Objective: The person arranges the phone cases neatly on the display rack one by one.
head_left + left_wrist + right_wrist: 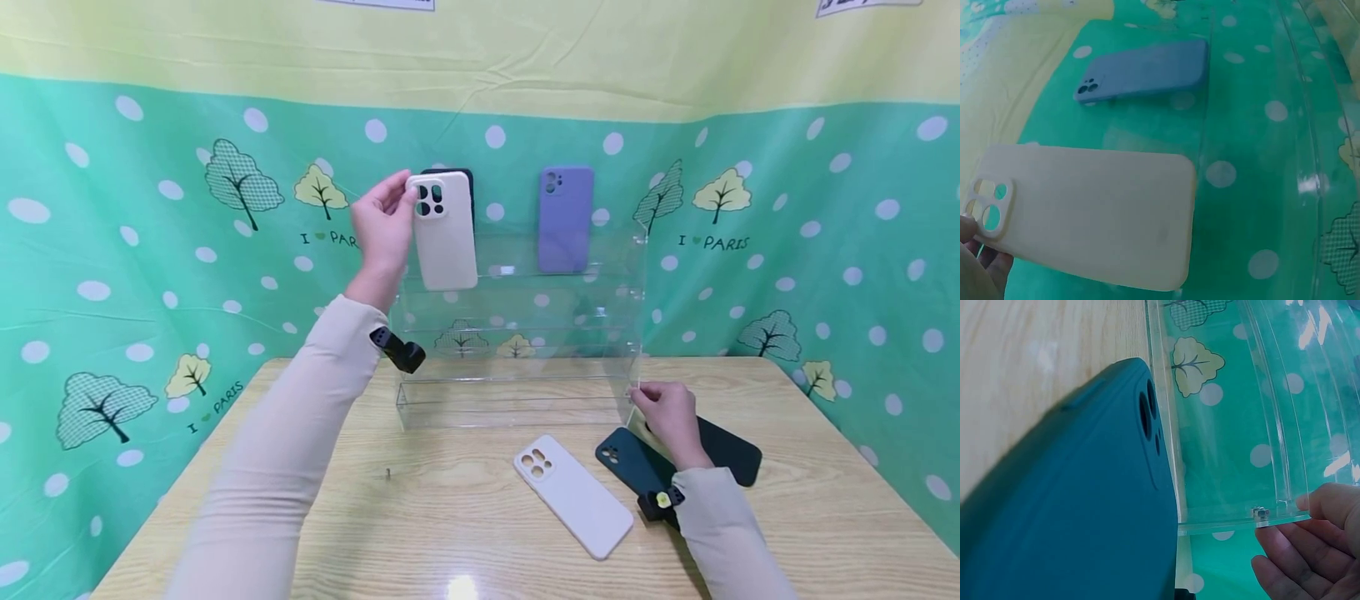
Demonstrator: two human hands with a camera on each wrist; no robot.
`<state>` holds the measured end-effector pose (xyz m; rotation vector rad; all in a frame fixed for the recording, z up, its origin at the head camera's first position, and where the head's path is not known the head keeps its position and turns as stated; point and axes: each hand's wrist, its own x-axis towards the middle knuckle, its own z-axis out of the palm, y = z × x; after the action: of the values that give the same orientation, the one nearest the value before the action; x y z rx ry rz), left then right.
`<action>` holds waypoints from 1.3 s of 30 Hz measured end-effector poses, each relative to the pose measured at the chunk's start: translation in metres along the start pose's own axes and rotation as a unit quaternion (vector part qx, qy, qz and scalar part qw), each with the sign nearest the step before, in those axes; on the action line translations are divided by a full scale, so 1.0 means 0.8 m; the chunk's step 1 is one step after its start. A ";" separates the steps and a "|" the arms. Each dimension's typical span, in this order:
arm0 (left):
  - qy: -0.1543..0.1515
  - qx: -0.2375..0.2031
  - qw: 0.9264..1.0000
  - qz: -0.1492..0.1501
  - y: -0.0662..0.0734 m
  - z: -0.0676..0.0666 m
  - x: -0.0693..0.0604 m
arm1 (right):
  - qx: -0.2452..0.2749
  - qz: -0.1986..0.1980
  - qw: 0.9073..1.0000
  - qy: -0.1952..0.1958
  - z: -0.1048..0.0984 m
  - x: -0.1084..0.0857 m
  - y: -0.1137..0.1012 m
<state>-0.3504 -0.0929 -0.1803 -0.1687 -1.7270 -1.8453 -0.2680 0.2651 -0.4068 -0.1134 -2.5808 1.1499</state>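
My left hand point(384, 218) pinches the white phone case point(447, 242) by its upper left corner, beside the camera cutouts. The case stands upright at the top left of the clear stepped rack point(517, 367), in front of a black case point(472, 185). In the left wrist view the fingers point(999, 269) hold the cutout end of the white case point(1097, 212). My right hand point(671, 417) grips the rack's right side edge low down, thumb on one face and fingers on the other; the right wrist view shows this hand point(1316, 550) at the clear panel point(1235, 524).
A purple case point(566, 219) stands at the rack's top right. On the wooden table point(420, 533) lie another white case point(573, 496), a dark green case point(636, 461) and a black case point(729, 452), the last two partly under my right arm. A patterned cloth hangs behind.
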 end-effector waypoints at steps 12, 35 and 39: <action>0.034 0.025 0.999 -0.026 -0.038 -0.004 -0.004 | 0.001 0.000 1.000 0.003 0.004 -0.002 0.001; 0.035 0.049 0.998 -0.017 -0.068 0.001 -0.028 | 0.009 -0.001 1.000 0.003 0.002 0.000 -0.001; 0.039 0.044 0.998 -0.023 -0.072 0.001 -0.031 | 0.008 0.000 1.000 0.002 0.002 0.000 -0.001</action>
<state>-0.3597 -0.0852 -0.2420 -0.0214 -1.7665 -1.7805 -0.2682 0.2637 -0.4074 -0.1123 -2.5670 1.1683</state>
